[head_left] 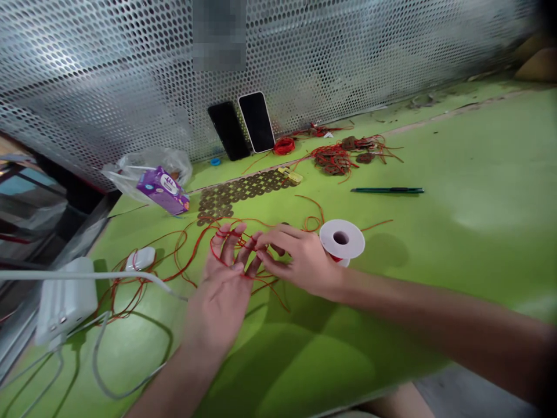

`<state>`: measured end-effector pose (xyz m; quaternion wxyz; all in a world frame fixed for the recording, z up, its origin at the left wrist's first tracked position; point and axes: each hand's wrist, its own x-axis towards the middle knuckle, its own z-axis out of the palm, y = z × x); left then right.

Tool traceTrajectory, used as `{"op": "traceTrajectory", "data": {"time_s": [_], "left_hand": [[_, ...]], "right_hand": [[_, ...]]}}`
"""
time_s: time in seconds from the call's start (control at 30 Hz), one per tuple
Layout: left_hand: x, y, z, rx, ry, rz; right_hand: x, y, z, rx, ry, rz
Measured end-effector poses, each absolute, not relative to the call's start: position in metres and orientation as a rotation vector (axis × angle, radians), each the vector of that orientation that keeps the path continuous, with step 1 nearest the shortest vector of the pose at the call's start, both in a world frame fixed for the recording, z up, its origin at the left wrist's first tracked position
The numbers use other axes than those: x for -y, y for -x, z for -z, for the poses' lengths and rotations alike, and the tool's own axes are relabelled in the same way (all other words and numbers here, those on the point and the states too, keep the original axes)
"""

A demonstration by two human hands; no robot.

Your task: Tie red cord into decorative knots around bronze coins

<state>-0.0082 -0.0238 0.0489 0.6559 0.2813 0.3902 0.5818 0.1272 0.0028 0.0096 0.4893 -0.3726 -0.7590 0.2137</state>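
Observation:
My left hand (224, 278) is held flat over the green table (456, 191) with its fingers spread, and red string (220, 239) is looped around them. My right hand (296, 255) sits just to its right, thumb and fingers pinching the string near the left fingertips. More loose red string (174, 255) trails across the table to the left. A white spool (342, 239) with red string on it stands right beside my right hand.
Rows of round brown coins (237, 194) lie behind the hands. Further back are piles of coins tied with red string (343, 154), a green pen (387, 190), two phones (243, 125) leaning on perforated metal, a purple box (163, 190), and a white power strip (65, 299) with cables.

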Motion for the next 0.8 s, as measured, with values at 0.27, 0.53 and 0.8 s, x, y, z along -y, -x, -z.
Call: {"op": "traceTrajectory", "data": {"time_s": [0.27,0.53,0.8], "left_hand": [[0.034,-0.001,-0.041,-0.916,-0.796,-1.358],[0.037,0.000,-0.041,-0.993,-0.778,-1.287],[0.025,0.004,-0.037,-1.074,-0.669,-1.370]], "right_hand": [[-0.005,-0.129,-0.007,1.818,0.944,-0.474],[-0.007,-0.130,-0.005,1.893,0.946,-0.331],[0.000,-0.127,-0.009,1.848,0.993,-0.429]]}}
